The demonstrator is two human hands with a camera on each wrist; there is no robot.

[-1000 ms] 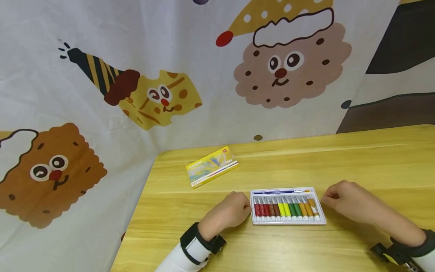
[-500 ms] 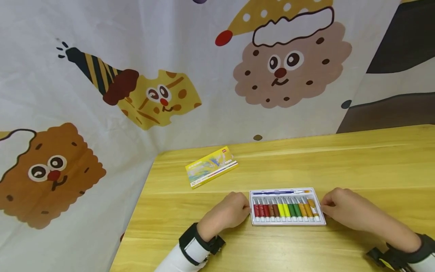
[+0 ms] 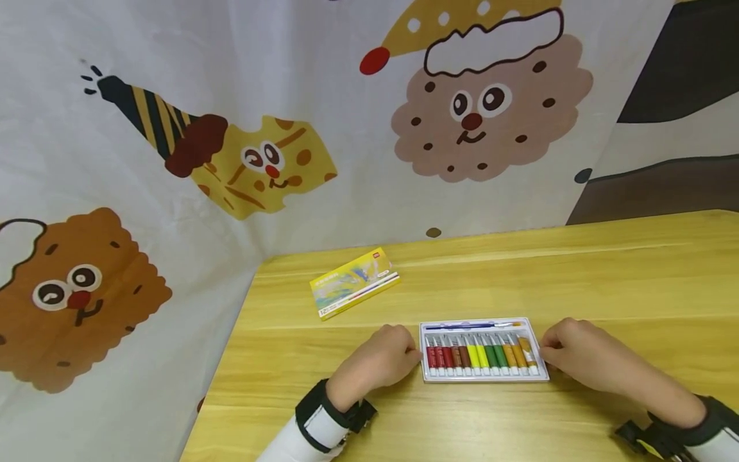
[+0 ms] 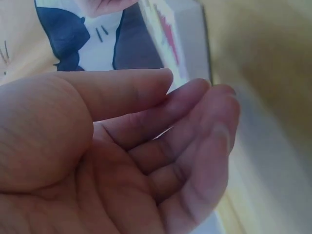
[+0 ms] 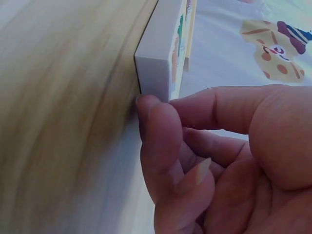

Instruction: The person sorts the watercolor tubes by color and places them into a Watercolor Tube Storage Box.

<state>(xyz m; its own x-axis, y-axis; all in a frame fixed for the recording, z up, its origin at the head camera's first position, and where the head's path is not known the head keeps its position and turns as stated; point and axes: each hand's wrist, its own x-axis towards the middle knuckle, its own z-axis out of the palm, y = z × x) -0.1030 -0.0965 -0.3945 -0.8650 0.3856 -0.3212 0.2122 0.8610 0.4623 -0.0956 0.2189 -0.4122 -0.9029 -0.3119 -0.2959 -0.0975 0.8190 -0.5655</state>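
Note:
A white plastic paint tray (image 3: pixel 485 379) lies flat on the table in the head view. It holds a row of paint tubes (image 3: pixel 478 356) in reds, browns, yellows, greens and oranges, with a blue-handled paintbrush (image 3: pixel 470 326) in a slot above. At the tray's left end, my left hand (image 3: pixel 381 358) pinches the edge with curled fingers. My right hand (image 3: pixel 586 354) pinches the opposite end, thumb towards the top. Both wrist views show fingertips against the tray's white side wall (image 5: pixel 154 73); the exact contact of the left fingertips is partly hidden.
A yellow paint box (image 3: pixel 355 284) lies at an angle behind the tray, to the left. The wooden table (image 3: pixel 485 423) meets a hanging cloth (image 3: pixel 358 212) printed with cartoon biscuits and cheese at its back and left edges.
My right hand has come in from the right, from apart to touching the tray's right end. My left hand stays at the left end. The head view has shifted slightly.

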